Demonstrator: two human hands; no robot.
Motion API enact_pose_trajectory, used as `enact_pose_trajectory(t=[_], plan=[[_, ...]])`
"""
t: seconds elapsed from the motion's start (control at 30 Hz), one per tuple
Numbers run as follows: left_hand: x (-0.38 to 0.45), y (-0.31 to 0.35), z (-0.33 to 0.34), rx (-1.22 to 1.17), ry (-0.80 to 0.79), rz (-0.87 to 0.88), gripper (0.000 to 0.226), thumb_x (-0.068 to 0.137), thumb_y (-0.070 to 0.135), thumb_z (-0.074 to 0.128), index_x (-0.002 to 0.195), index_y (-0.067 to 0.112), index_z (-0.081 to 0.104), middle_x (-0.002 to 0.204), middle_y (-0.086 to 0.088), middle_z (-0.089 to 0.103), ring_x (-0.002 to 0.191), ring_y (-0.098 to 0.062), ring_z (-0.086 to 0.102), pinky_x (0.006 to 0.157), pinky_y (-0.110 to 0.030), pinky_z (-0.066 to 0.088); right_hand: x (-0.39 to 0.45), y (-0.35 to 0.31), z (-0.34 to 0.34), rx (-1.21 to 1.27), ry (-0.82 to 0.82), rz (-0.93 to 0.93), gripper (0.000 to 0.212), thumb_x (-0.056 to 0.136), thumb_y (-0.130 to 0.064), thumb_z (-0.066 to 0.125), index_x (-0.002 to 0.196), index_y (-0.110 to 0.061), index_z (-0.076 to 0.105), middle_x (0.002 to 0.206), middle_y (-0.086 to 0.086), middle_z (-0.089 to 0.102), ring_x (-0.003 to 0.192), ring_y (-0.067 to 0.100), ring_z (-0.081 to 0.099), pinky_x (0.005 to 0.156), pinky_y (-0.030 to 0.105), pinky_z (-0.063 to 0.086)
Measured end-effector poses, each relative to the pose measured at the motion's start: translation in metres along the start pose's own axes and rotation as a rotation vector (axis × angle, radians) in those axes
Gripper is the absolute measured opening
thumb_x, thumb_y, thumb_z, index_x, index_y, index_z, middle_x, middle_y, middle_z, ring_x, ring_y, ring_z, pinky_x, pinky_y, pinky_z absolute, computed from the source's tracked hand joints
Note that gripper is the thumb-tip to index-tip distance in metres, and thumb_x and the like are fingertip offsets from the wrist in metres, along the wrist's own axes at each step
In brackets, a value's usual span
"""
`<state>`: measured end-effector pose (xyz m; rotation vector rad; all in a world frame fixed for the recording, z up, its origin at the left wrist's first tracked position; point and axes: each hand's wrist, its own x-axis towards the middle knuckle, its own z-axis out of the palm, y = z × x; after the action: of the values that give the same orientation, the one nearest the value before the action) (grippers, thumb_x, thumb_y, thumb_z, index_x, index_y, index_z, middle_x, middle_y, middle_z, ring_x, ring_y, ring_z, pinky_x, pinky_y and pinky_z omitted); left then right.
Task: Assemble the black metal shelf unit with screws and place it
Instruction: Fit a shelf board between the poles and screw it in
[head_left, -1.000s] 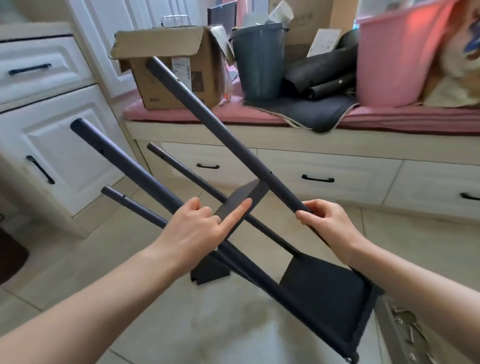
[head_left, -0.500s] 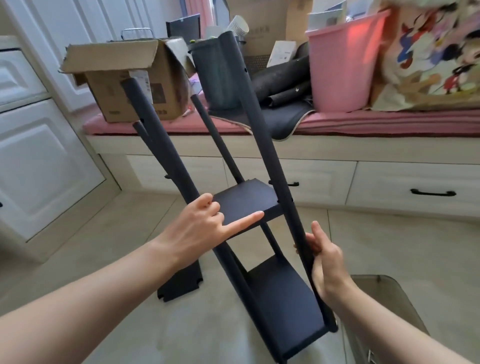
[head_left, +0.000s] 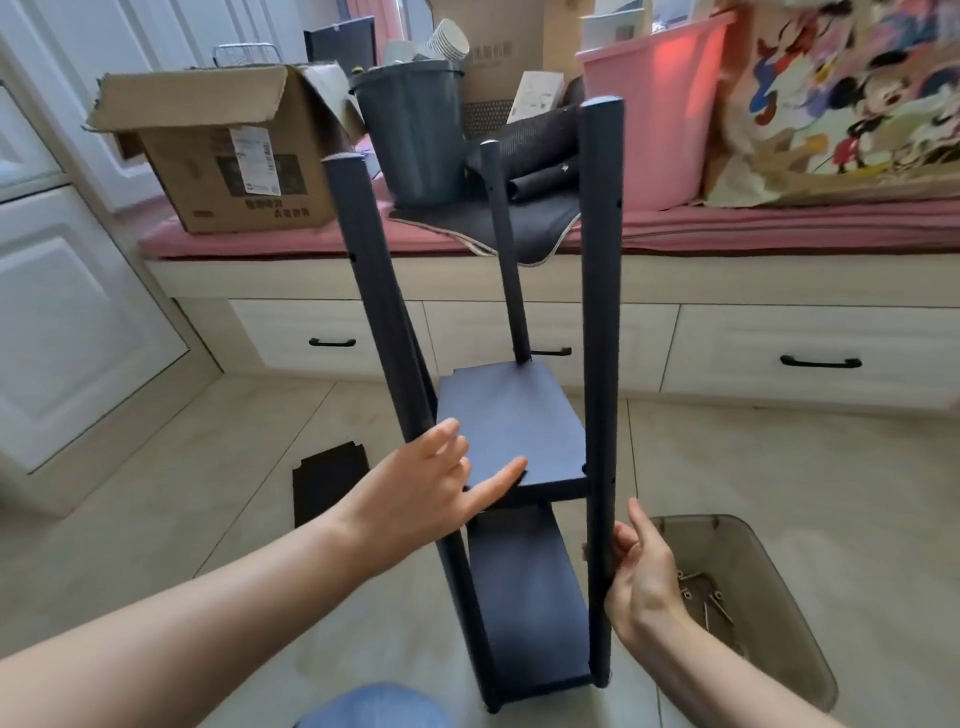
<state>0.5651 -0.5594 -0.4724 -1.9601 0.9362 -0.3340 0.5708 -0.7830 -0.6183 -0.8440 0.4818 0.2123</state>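
The black metal shelf unit (head_left: 509, 415) stands upright on the tiled floor in front of me, with two shelves fitted between its posts. My left hand (head_left: 415, 493) holds the near left post at the height of the upper shelf, one finger stretched along that shelf's front edge. My right hand (head_left: 639, 582) grips the near right post a little lower, between the two shelves. A loose black shelf panel (head_left: 327, 483) lies flat on the floor to the left. Several screws (head_left: 701, 597) lie in a translucent brown container (head_left: 779, 649) at the right.
A window bench with drawers (head_left: 810, 358) runs behind the unit. It carries a cardboard box (head_left: 223, 156), a grey bin (head_left: 415, 140) and a pink tub (head_left: 654, 114). White cabinets (head_left: 78, 322) stand at the left. My knee (head_left: 374, 706) shows at the bottom.
The shelf unit has swung from lying tilted across the floor to standing upright. My right hand slid down its post, and my left hand stayed on the near left post.
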Motion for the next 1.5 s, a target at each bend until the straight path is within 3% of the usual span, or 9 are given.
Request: enact_pose_trajectory(t=[0.2,0.4,0.53,0.73,0.9,1.0,1.1,1.23,1.5], plan=[[-0.002,0.021,0.005,0.066,-0.012,-0.009,0.091,0.09,0.019,0.054,0.158,0.005,-0.005,0.102,-0.002,0.064,0.112,-0.03,0.055,0.118,-0.043,0.026,-0.006,0.009,-0.002,-0.002,-0.044,0.054,0.059,0.1,-0.05,0.043,0.064,-0.014,0.073,0.058,0.005,0.063,0.049,0.015,0.063,0.063,0.032,0.042],[-0.026,0.039,0.018,0.029,-0.063,0.009,0.091,0.085,0.02,0.058,0.158,0.004,0.006,0.105,0.0,0.065,0.111,-0.024,0.058,0.115,-0.037,0.032,-0.004,-0.025,0.035,-0.268,-0.167,0.046,0.059,0.1,-0.056,0.037,0.108,-0.011,0.074,0.109,0.012,0.074,0.102,0.029,0.07,0.091,0.045,0.054],[-0.036,0.051,0.026,-0.014,-0.043,0.039,0.086,0.083,0.016,0.051,0.158,0.003,0.011,0.108,-0.001,0.064,0.11,-0.024,0.058,0.11,-0.034,0.037,-0.011,-0.019,0.044,-0.424,-0.151,0.063,0.029,0.097,-0.018,0.057,0.08,-0.008,0.077,0.075,0.005,0.076,0.059,0.016,0.071,0.046,0.024,0.052],[-0.061,0.051,0.026,-0.192,0.283,-0.021,0.048,0.082,0.018,0.062,0.129,0.009,0.061,0.107,-0.006,0.063,0.095,-0.026,0.062,0.098,-0.039,0.051,-0.021,-0.018,0.055,-0.489,-0.102,0.055,0.037,0.095,-0.003,0.052,0.061,-0.008,0.066,0.054,0.003,0.061,0.041,0.013,0.055,0.043,0.025,0.043],[-0.095,0.069,0.038,-0.564,0.487,-0.259,0.013,0.087,-0.001,0.061,0.089,0.01,0.068,0.086,-0.003,0.063,0.075,-0.023,0.059,0.07,-0.035,0.054,-0.027,-0.019,0.059,-0.492,-0.089,0.074,0.03,0.097,-0.006,0.052,0.068,-0.009,0.059,0.046,-0.001,0.054,0.038,0.012,0.048,0.045,0.025,0.038],[-0.1,0.073,0.044,-0.938,0.33,-0.628,0.018,0.078,0.006,0.079,0.089,0.013,0.066,0.085,0.005,0.061,0.072,-0.015,0.057,0.06,-0.026,0.051,-0.026,-0.019,0.06,-0.494,-0.069,0.075,0.027,0.097,-0.006,0.051,0.072,-0.01,0.059,0.049,-0.001,0.051,0.041,0.013,0.043,0.05,0.027,0.034],[-0.092,0.077,0.05,-1.484,0.067,-0.976,0.026,0.086,0.029,0.078,0.105,0.024,0.06,0.097,0.015,0.06,0.086,-0.005,0.06,0.077,-0.022,0.053,-0.027,-0.021,0.063,-0.503,-0.064,0.071,0.024,0.098,-0.007,0.049,0.076,-0.01,0.059,0.056,0.002,0.054,0.044,0.015,0.047,0.05,0.027,0.037],[-0.075,0.083,0.059,-1.918,-0.067,-0.983,0.026,0.088,0.029,0.076,0.112,0.024,0.066,0.108,0.008,0.071,0.1,-0.009,0.068,0.096,-0.038,0.055,-0.024,-0.025,0.063,-0.528,-0.066,0.071,0.016,0.099,-0.011,0.052,0.084,-0.012,0.055,0.076,0.007,0.048,0.059,0.019,0.044,0.055,0.03,0.038],[-0.075,0.076,0.077,-2.03,0.044,-0.928,0.015,0.089,0.017,0.076,0.102,0.023,0.078,0.099,0.01,0.078,0.099,-0.008,0.072,0.1,-0.04,0.054,-0.012,-0.028,0.053,-0.547,-0.125,0.045,0.014,0.099,-0.015,0.057,0.086,-0.01,0.056,0.084,0.011,0.05,0.068,0.024,0.051,0.056,0.03,0.048]])
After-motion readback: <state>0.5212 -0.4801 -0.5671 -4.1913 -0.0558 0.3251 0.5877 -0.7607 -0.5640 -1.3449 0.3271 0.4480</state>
